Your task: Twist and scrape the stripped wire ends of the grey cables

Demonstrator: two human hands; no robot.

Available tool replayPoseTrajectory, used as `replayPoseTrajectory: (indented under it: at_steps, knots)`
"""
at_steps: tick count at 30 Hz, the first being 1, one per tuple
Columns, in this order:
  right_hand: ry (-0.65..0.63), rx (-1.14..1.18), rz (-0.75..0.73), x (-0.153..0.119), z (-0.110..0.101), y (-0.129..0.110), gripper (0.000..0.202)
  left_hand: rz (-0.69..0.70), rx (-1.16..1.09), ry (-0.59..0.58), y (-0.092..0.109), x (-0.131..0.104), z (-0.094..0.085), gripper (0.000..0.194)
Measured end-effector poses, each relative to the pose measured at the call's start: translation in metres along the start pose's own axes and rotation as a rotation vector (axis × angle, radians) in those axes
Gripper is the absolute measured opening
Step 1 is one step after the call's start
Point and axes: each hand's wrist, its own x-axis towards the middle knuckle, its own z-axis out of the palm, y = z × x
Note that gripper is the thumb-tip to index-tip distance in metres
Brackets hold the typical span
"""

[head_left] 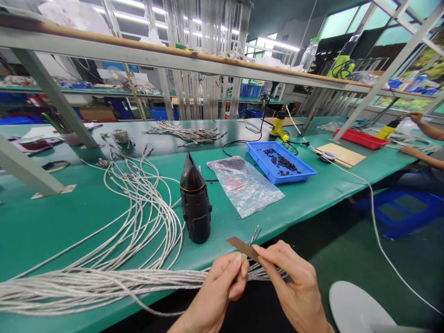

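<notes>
My left hand (227, 280) is closed in a pinch on the end of a cable, from which thin red, white and dark wires (255, 235) stick up. My right hand (291, 282) pinches a flat brown strip (239, 246) between thumb and fingers. The strip lies across the cable end, just above my left fingertips. A thick bundle of silvery braided cables (104, 284) runs along the front edge of the table, partly behind my hands. Whether the strip is stuck to the cable cannot be made out.
A black cylinder (196, 208) with a slanted top stands on the green table (83, 240). Behind my hands lie a clear plastic bag (255, 192) and a blue tray (294, 177) of small black pieces. Another person's arms (425, 157) reach in beside a red tray (362, 139).
</notes>
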Motion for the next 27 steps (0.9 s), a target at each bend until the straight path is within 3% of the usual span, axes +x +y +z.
replayPoseTrajectory:
  at_steps: [9,20,27]
  knots:
    - [-0.045,0.063,0.032,0.001,-0.005,0.001,0.030,-0.007,-0.009,-0.014,0.000,0.001,-0.003,0.038]
    - [-0.165,0.237,0.256,0.006,-0.012,0.000,0.021,-0.003,0.006,-0.016,-0.001,0.000,-0.003,0.040]
    - [-0.219,0.365,0.499,0.005,-0.013,0.002,0.023,0.006,0.043,-0.017,-0.002,0.002,-0.004,0.040]
